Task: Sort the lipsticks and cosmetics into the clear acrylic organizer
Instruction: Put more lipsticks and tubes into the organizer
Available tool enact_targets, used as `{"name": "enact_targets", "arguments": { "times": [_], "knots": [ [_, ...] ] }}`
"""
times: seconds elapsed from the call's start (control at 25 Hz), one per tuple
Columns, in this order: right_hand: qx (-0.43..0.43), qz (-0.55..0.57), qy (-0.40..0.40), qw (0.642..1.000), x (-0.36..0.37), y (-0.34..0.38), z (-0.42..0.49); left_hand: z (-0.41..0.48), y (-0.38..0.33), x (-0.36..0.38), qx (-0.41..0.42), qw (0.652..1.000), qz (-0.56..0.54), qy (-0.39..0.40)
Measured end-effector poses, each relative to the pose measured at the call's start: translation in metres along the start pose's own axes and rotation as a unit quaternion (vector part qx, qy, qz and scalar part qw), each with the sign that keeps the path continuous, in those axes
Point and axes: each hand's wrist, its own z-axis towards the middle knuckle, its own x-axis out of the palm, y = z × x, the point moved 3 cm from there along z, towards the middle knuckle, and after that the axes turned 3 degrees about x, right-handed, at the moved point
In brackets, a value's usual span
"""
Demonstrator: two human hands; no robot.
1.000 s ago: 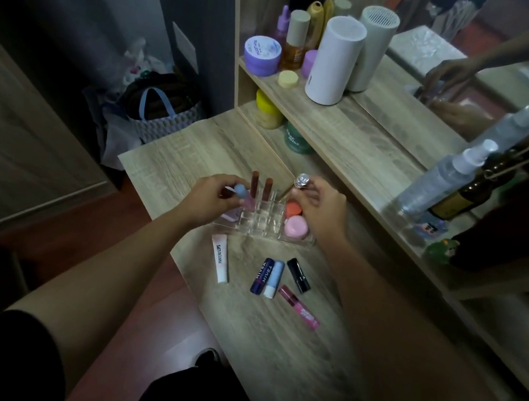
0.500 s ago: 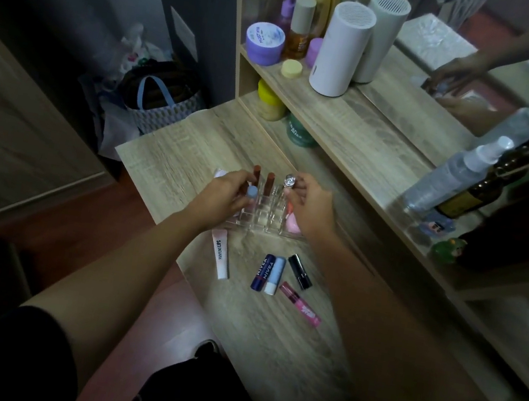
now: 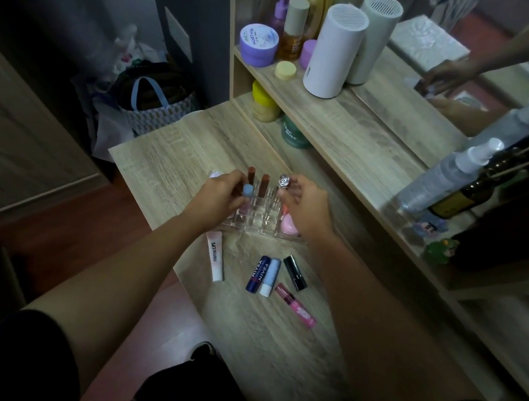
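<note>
The clear acrylic organizer [image 3: 254, 224] stands on the wooden desk, with two brown lipsticks [image 3: 257, 180] upright in its back slots and a pink round pot [image 3: 288, 227] at its right end. My left hand [image 3: 218, 198] grips a blue-capped tube [image 3: 247, 191] standing in a left slot. My right hand [image 3: 303, 206] pinches a silver-capped lipstick [image 3: 283, 181] upright over a back slot. In front lie a pink-white lip tube [image 3: 215, 255], two Nivea sticks [image 3: 263, 274], a black lipstick [image 3: 295, 273] and a pink gloss [image 3: 296, 309].
A raised shelf behind carries a white cylinder [image 3: 335, 52], a purple jar [image 3: 258, 43] and bottles. A spray bottle [image 3: 444, 175] and a dark bottle stand to the right by a mirror. A bag [image 3: 153, 103] sits on the floor beyond the desk's left edge.
Both hands moved inward and down over the organizer. The blue-capped tube and the silver-capped lipstick went from held above it to standing in its slots.
</note>
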Motion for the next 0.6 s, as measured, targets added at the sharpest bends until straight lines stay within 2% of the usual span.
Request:
{"name": "enact_targets", "arguments": {
  "times": [0.28,0.44,0.52,0.6],
  "knots": [
    [0.015,0.003,-0.006,1.0,-0.005,-0.008,-0.001,-0.005,0.004,-0.005,-0.046,0.998,-0.038,0.007],
    [-0.017,-0.05,-0.022,0.998,-0.012,-0.022,-0.033,-0.036,0.012,-0.009,-0.054,0.998,-0.022,-0.017],
    [-0.034,-0.078,0.023,0.996,-0.007,-0.034,-0.056,-0.056,0.016,-0.004,-0.038,0.999,0.022,-0.01],
    [-0.058,-0.112,0.108,0.986,-0.002,-0.043,-0.074,-0.071,0.02,0.004,-0.043,0.998,0.052,-0.003]
  ]
}}
